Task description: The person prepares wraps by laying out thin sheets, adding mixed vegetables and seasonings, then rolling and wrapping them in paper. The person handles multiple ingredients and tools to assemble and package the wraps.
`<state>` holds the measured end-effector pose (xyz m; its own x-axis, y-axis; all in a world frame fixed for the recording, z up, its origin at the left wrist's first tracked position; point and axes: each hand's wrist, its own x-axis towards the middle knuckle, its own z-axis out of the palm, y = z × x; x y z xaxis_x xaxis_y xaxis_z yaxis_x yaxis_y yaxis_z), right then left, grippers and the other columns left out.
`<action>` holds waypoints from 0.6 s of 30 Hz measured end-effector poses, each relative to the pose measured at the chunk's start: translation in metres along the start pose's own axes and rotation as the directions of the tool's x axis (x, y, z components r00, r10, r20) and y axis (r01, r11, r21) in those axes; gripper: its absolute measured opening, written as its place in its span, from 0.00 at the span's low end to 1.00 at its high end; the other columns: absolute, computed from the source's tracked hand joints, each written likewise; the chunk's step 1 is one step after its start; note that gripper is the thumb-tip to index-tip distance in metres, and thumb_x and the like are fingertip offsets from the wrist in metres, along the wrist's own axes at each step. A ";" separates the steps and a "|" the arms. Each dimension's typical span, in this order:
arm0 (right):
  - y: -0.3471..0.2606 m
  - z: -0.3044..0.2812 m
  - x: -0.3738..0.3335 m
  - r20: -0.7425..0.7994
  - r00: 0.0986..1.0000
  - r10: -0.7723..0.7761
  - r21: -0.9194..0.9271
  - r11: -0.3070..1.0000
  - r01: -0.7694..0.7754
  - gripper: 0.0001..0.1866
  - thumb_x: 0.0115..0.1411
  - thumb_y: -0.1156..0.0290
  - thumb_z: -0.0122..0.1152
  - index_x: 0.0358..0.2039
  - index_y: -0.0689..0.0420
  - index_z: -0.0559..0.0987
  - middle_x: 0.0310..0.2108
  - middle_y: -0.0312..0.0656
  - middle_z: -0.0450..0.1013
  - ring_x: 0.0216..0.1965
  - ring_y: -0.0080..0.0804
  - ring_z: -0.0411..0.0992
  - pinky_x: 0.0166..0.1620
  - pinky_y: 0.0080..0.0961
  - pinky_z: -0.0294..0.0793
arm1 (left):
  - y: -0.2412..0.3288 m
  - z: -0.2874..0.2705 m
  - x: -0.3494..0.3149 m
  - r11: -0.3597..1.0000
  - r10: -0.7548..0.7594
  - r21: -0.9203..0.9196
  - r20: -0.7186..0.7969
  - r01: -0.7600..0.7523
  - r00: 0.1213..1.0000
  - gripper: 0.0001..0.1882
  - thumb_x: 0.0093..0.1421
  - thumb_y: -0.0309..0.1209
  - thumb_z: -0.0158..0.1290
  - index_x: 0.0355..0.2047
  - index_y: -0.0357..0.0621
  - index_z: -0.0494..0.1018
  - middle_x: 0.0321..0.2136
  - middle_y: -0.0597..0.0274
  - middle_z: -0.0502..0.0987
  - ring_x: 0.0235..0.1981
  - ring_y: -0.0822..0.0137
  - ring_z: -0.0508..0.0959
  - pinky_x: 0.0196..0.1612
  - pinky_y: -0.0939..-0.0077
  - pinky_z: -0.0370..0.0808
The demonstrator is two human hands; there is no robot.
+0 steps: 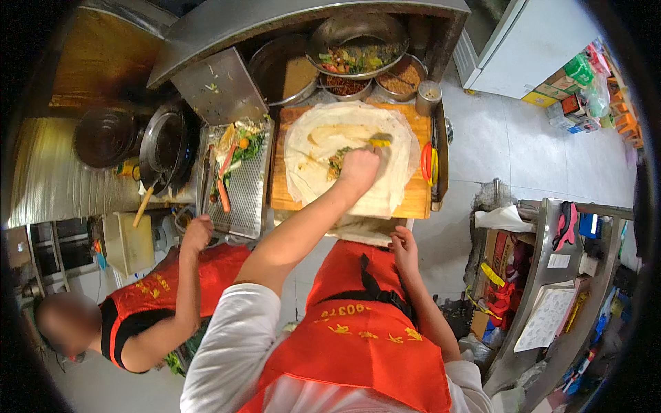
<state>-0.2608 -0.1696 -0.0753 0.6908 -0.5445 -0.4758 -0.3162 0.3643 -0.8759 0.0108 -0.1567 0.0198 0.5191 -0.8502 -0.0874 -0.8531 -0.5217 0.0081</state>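
A thin round pale wrapper sheet (303,148) lies on a wooden board (284,189); it looks like a stack. My left hand (361,168) is over it with its fingers closed, beside a small heap of chopped filling (335,165). Just past the knuckles shows a small yellow-and-grey piece (379,142); whether my fingers hold it is unclear. Brownish sauce marks streak the sheet's upper part. Lower down, at the counter's near edge, my right hand (405,246) has its fingers loosely apart and nothing visible in them.
A metal pan of cooked filling (358,62) and bowls stand behind the board. Left is a perforated tray (248,199) with greens and sausages, then a wok (164,148). A co-worker's hand (197,233) is near the tray. A shaker (428,96) stands at the board's far right corner.
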 end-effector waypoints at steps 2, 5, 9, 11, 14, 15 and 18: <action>0.008 -0.003 0.000 0.003 1.000 0.005 -0.014 1.000 -0.005 0.16 0.65 0.76 0.52 0.53 0.61 0.68 0.39 0.42 0.74 0.32 0.27 0.74 0.37 0.23 0.76 | 0.028 -0.007 -0.035 0.999 0.053 -0.002 0.080 -0.053 0.995 0.19 0.50 0.24 0.54 0.44 0.38 0.72 0.37 0.52 0.79 0.28 0.59 0.82 0.28 0.68 0.78; 0.025 0.003 0.008 0.027 1.000 0.006 -0.012 1.000 -0.005 0.16 0.64 0.75 0.53 0.52 0.61 0.69 0.40 0.43 0.74 0.32 0.26 0.74 0.37 0.23 0.76 | 0.033 -0.022 -0.092 0.990 0.120 -0.086 0.059 -0.115 0.991 0.20 0.51 0.25 0.54 0.47 0.38 0.73 0.37 0.52 0.79 0.28 0.60 0.82 0.28 0.70 0.78; 0.008 0.015 0.019 -0.057 0.966 -0.253 -0.332 0.917 0.220 0.20 0.61 0.72 0.56 0.52 0.62 0.68 0.42 0.51 0.73 0.36 0.38 0.75 0.40 0.31 0.76 | 0.009 -0.035 -0.122 0.912 -0.159 -0.385 -0.019 0.139 0.987 0.18 0.59 0.29 0.54 0.49 0.39 0.75 0.35 0.52 0.81 0.26 0.61 0.81 0.28 0.71 0.77; 0.000 0.027 0.030 -0.100 0.912 -0.398 -0.436 0.842 0.319 0.22 0.59 0.70 0.57 0.53 0.63 0.68 0.42 0.56 0.72 0.39 0.49 0.74 0.43 0.39 0.74 | 0.000 -0.057 -0.113 0.749 -0.396 -0.575 0.010 0.330 0.918 0.17 0.62 0.33 0.54 0.49 0.40 0.75 0.34 0.54 0.82 0.28 0.65 0.81 0.31 0.75 0.76; -0.034 0.043 0.035 -0.065 0.935 -0.348 -0.462 0.841 0.281 0.23 0.59 0.72 0.58 0.53 0.64 0.67 0.44 0.53 0.69 0.40 0.49 0.73 0.41 0.35 0.74 | -0.031 -0.053 -0.086 0.246 -0.593 -0.941 0.042 0.231 0.804 0.18 0.64 0.33 0.53 0.50 0.35 0.73 0.34 0.55 0.82 0.36 0.68 0.81 0.37 0.76 0.75; -0.044 0.046 0.036 -0.076 0.927 -0.367 -0.495 0.821 0.284 0.23 0.59 0.72 0.58 0.54 0.64 0.67 0.44 0.53 0.67 0.40 0.48 0.72 0.42 0.35 0.75 | -0.040 -0.063 -0.069 0.257 -0.597 -0.944 0.011 0.205 0.802 0.18 0.64 0.33 0.53 0.50 0.35 0.73 0.34 0.57 0.82 0.36 0.70 0.81 0.39 0.77 0.74; -0.043 0.048 0.047 -0.131 0.905 -0.404 -0.571 0.777 0.264 0.23 0.59 0.73 0.58 0.54 0.64 0.66 0.45 0.54 0.66 0.40 0.48 0.72 0.41 0.34 0.75 | -0.067 -0.089 -0.022 0.234 -0.610 -0.967 -0.065 0.101 0.790 0.17 0.65 0.33 0.52 0.50 0.34 0.73 0.34 0.59 0.82 0.38 0.72 0.80 0.44 0.79 0.73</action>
<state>-0.1834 -0.1744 -0.0558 0.6678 -0.7392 -0.0872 -0.4343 -0.2918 -0.8522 0.0613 -0.1090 0.1103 0.9338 -0.3576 -0.0092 -0.0964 -0.2763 0.9562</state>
